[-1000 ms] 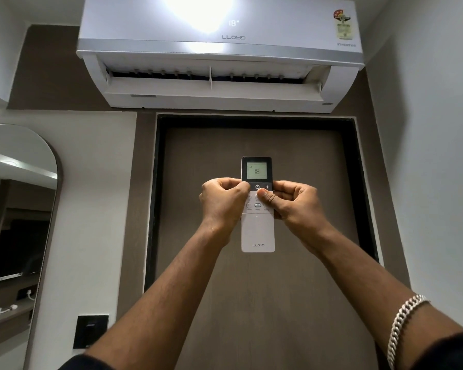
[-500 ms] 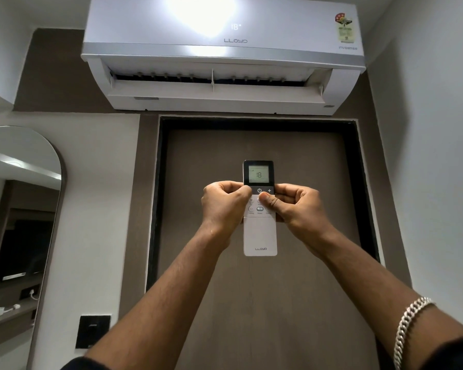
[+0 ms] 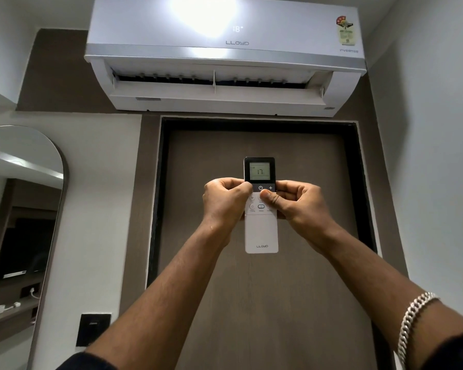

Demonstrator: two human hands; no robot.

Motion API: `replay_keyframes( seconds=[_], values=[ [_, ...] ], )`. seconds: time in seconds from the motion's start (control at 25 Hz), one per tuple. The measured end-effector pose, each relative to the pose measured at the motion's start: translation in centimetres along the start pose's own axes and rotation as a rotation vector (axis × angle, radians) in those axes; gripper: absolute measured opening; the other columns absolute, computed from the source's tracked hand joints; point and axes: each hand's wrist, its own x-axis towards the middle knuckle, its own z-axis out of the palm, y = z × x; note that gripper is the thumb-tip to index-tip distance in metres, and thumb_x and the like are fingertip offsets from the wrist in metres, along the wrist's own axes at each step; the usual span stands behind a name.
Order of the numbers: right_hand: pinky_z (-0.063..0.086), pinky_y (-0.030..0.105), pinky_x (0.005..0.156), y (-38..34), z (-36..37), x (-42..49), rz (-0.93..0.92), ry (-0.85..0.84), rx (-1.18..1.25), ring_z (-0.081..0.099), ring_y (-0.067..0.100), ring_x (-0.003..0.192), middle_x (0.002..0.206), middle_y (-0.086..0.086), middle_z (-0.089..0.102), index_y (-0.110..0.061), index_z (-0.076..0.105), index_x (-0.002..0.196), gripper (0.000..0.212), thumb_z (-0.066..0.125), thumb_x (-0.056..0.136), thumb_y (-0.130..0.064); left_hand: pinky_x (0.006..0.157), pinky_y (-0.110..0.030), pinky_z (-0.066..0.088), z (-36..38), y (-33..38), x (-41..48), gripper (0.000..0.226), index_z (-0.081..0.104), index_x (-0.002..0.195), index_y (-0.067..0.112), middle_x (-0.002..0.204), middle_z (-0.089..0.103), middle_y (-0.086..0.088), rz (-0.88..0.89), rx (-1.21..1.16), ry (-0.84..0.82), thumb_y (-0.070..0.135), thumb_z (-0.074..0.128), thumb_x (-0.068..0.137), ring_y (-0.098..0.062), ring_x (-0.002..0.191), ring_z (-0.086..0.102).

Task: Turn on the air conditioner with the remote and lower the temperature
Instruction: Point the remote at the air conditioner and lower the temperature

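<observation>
A white Lloyd remote [image 3: 261, 231] with a dark top and a lit screen reading 17 is held upright in front of me. My left hand [image 3: 225, 201] grips its left edge, thumb over the button at the left of the dark strip. My right hand [image 3: 297, 202] grips its right edge, thumb resting on the pale buttons just below the power key. High on the wall hangs the white Lloyd air conditioner [image 3: 225, 57], its flap open and its front display showing 18.
A brown door [image 3: 262, 303] in a dark frame stands straight ahead under the unit. An arched mirror [image 3: 19, 222] is on the left wall, a black switch plate [image 3: 92, 329] below it. A white wall closes the right side.
The remote's screen has gone from 18 to 17. Both hands and the remote have stayed almost in place; the view has shifted slightly.
</observation>
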Motion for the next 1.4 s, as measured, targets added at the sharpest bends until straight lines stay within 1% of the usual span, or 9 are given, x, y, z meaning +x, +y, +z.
replay_keyframes(
  seconds=[0.16,0.32,0.6,0.72,0.96,1.08,1.2,1.32,1.4],
  values=[
    [0.061,0.024,0.066,0.0,-0.1,0.1,-0.005,-0.001,-0.023,0.075,0.013,0.083,0.098,0.007,0.075,-0.006,0.064,0.116,0.034,0.069,0.083,-0.016,0.060,-0.037,0.062,0.2,0.3,-0.1,0.011,0.062,0.068,0.016,0.080,0.072,-0.012,0.003,0.014,0.016,0.013,0.061,0.079,-0.023,0.075,0.073],
    [0.062,0.028,0.069,0.1,-0.2,0.1,0.001,0.006,-0.024,0.075,0.018,0.089,0.101,0.010,0.076,-0.005,0.065,0.116,0.035,0.070,0.083,-0.016,0.067,-0.045,0.062,0.3,0.3,-0.1,0.008,0.063,0.070,0.014,0.084,0.072,-0.015,0.004,0.030,0.024,0.014,0.061,0.078,-0.026,0.078,0.073],
    [0.058,0.019,0.060,-0.4,-0.3,-0.2,-0.012,0.021,-0.002,0.075,0.007,0.078,0.088,-0.003,0.076,-0.020,0.067,0.095,0.016,0.071,0.082,-0.013,0.070,-0.048,0.061,0.7,0.6,-0.5,0.013,0.061,0.063,0.018,0.078,0.072,-0.011,0.017,0.043,0.045,0.015,0.061,0.075,-0.025,0.076,0.073],
    [0.060,0.022,0.063,-0.4,-0.4,-0.4,-0.012,0.018,-0.004,0.076,0.012,0.082,0.094,0.003,0.076,-0.014,0.067,0.106,0.023,0.070,0.082,-0.013,0.069,-0.050,0.061,0.7,0.7,-0.5,0.012,0.061,0.064,0.014,0.077,0.073,-0.014,0.028,0.065,0.017,0.016,0.058,0.075,-0.026,0.075,0.073],
    [0.061,0.027,0.069,-0.2,-0.9,-0.4,0.005,0.036,-0.042,0.075,0.019,0.090,0.104,0.012,0.075,-0.002,0.062,0.119,0.042,0.071,0.081,-0.016,0.070,-0.047,0.062,0.9,0.6,-0.6,0.014,0.060,0.064,0.019,0.075,0.071,-0.009,0.023,0.055,0.008,0.017,0.059,0.077,-0.023,0.076,0.073],
    [0.060,0.023,0.065,-0.4,-1.0,-0.4,-0.002,0.041,-0.037,0.075,0.016,0.087,0.100,0.008,0.076,-0.003,0.063,0.116,0.038,0.072,0.081,-0.016,0.067,-0.041,0.062,1.0,0.5,-0.7,0.015,0.059,0.065,0.019,0.075,0.070,-0.007,0.039,0.028,0.010,0.015,0.059,0.079,-0.022,0.076,0.072],
    [0.061,0.027,0.067,-0.2,-1.0,-0.4,0.006,0.055,-0.043,0.076,0.018,0.087,0.100,0.010,0.076,-0.003,0.064,0.117,0.039,0.073,0.080,-0.015,0.063,-0.033,0.059,1.1,0.1,-0.9,0.016,0.058,0.067,0.023,0.074,0.068,-0.003,0.062,0.011,0.014,0.015,0.060,0.081,-0.018,0.074,0.071],
    [0.062,0.027,0.069,0.0,-1.2,-0.8,0.029,0.064,-0.056,0.075,0.018,0.090,0.102,0.010,0.075,-0.004,0.062,0.119,0.042,0.073,0.080,-0.017,0.065,-0.033,0.060,1.3,-0.4,-1.2,0.016,0.058,0.069,0.025,0.076,0.068,-0.002,0.050,0.006,-0.013,0.015,0.060,0.082,-0.016,0.074,0.071],
    [0.061,0.024,0.066,0.1,-1.4,-1.4,0.040,0.069,-0.048,0.075,0.014,0.085,0.097,0.004,0.075,-0.012,0.065,0.109,0.029,0.072,0.080,-0.015,0.066,-0.032,0.060,1.4,-1.0,-1.4,0.014,0.059,0.072,0.025,0.078,0.069,-0.003,0.036,0.002,-0.042,0.015,0.060,0.083,-0.016,0.076,0.071]
  ],
)
